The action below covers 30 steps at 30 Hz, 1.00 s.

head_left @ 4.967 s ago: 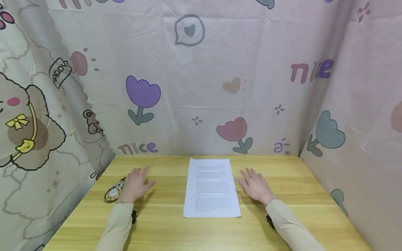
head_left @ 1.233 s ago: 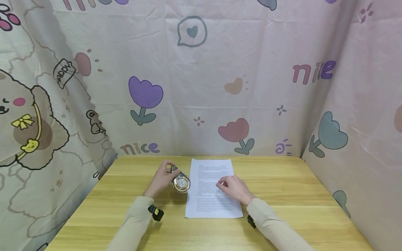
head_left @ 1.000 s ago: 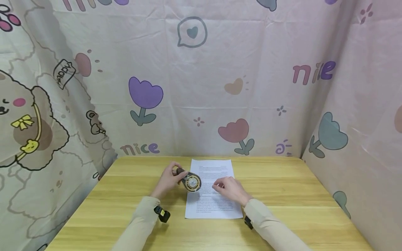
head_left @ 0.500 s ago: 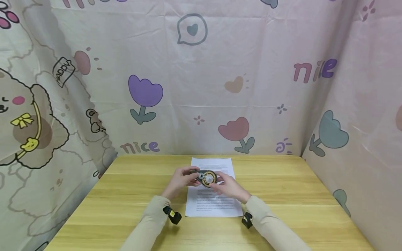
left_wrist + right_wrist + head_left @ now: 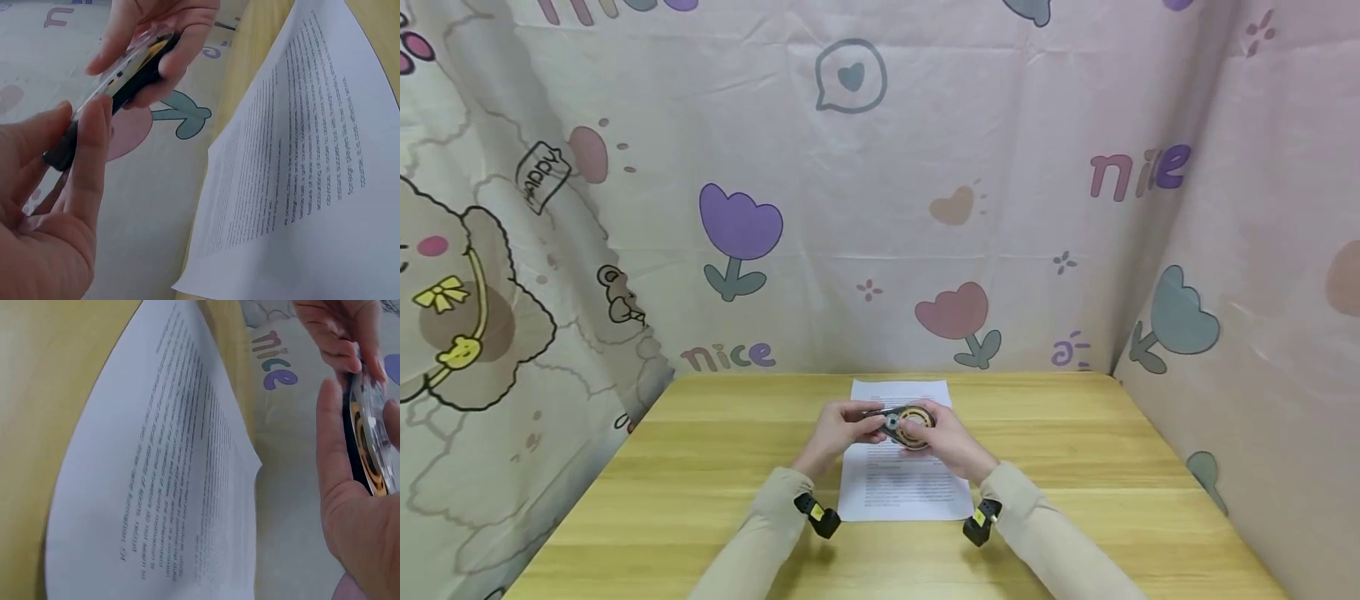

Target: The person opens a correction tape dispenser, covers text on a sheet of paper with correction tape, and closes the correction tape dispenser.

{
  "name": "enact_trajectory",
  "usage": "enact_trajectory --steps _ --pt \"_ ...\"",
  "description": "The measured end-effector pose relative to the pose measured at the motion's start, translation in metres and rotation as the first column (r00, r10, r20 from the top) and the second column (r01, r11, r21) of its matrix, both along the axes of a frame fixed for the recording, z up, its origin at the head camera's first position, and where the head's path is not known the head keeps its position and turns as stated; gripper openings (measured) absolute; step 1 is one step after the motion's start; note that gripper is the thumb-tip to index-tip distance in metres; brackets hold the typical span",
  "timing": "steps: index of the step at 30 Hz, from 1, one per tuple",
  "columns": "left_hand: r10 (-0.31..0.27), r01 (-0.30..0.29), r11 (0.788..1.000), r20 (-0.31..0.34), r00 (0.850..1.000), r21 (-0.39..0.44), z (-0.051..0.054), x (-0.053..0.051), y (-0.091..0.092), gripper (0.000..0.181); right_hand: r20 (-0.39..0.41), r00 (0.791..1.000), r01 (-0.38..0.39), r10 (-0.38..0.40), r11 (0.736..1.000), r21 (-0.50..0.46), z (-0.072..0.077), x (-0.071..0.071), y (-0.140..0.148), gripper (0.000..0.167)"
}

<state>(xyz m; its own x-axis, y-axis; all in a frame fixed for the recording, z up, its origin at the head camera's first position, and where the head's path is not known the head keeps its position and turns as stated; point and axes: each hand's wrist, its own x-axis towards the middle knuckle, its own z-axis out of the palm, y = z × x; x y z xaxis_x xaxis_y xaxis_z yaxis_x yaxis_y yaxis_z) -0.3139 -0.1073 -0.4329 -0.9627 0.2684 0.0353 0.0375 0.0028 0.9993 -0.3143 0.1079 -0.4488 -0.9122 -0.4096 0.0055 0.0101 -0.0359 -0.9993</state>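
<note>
Correction tape dispenser (image 5: 893,422) off the table: 5 s ago lying beside the left hand (image 5: 838,431), now up in both hands over the printed sheet (image 5: 904,492). Left hand, earlier spread on the tabletop, now pinches the narrow end. Right hand (image 5: 952,439), spread too at first, then over the page holding nothing, now grips the round end. Since 0.5 s ago: dispenser shifted slightly rightward, right thumb moved from lower rim onto the face.
</note>
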Motion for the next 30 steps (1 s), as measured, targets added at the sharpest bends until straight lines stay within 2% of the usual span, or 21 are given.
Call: enact_trajectory --steps 6,13,17,20,26,30 --pt "-0.062 0.062 0.998 0.030 0.998 -0.005 -0.004 0.002 -0.006 0.037 0.000 1.000 0.008 -0.008 0.995 0.099 -0.001 0.001 0.001 0.042" --pt "-0.110 0.110 0.994 0.072 0.991 0.012 -0.009 0.003 -0.010 0.037 -0.035 0.997 -0.057 0.064 0.982 0.180 0.001 0.001 0.007 0.040" --pt "-0.139 0.138 0.990 0.100 0.985 0.020 -0.011 0.005 -0.012 0.039 -0.029 0.997 -0.059 0.066 0.977 0.205 0.000 0.000 0.009 0.038" --pt "-0.115 0.113 0.993 0.088 0.989 0.027 -0.012 0.005 -0.012 0.038 -0.012 0.999 -0.045 0.048 0.981 0.188 -0.001 0.000 0.007 0.041" --pt "-0.025 0.023 0.999 0.041 0.999 0.036 -0.014 0.003 -0.009 0.041 -0.014 1.000 0.001 0.001 0.989 0.145 0.000 -0.001 0.002 0.042" --pt "0.034 -0.035 0.998 0.021 0.999 0.053 -0.014 0.000 -0.010 0.042 -0.017 0.999 0.037 -0.036 0.992 0.123 0.000 -0.001 0.003 0.042"
